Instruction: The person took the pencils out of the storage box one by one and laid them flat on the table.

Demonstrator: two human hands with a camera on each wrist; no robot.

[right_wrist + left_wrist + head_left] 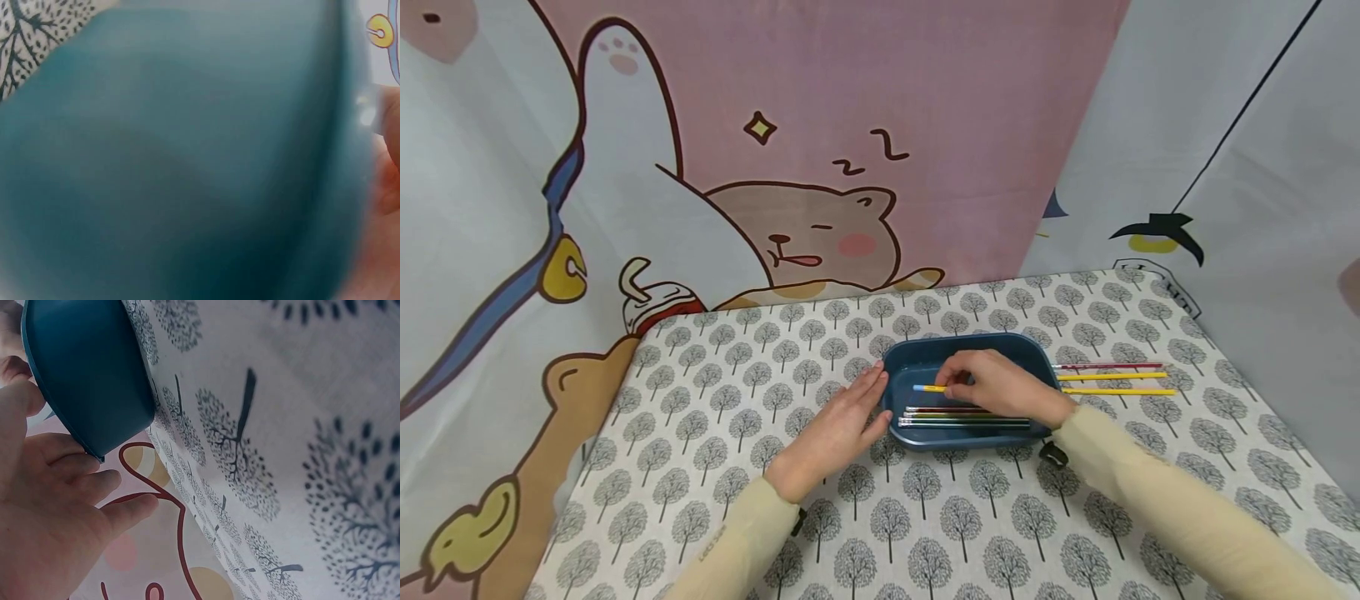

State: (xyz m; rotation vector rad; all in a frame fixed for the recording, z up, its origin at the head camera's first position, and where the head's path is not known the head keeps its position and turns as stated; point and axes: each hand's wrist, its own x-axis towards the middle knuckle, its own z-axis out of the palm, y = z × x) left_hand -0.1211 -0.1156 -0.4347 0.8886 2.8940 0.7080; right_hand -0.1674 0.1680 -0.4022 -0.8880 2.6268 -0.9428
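Observation:
My right hand (pixel 992 385) is inside a dark blue rectangular tray (pixel 973 340), with thumb and fingertips pinching a yellow pencil (pixel 934 388) whose light blue end points left. In front of it, several dark pencils (pixel 962 423) lie side by side along the tray's near side. At the left end of the tray, my left hand (pixel 842 421) rests against the rim with its fingers extended; the left wrist view has those fingers (pixel 78 465) beside the blue wall. Blurred tray wall (pixel 175 137) fills most of the right wrist view and hides the pencils.
Just right of the tray, a dark red pencil (pixel 1120 366) and two yellow pencils (pixel 1123 392) lie on the tree-print cloth (pixel 730 467). Behind the table hangs a cartoon-print curtain (pixel 925 92), with pale curtains at both sides.

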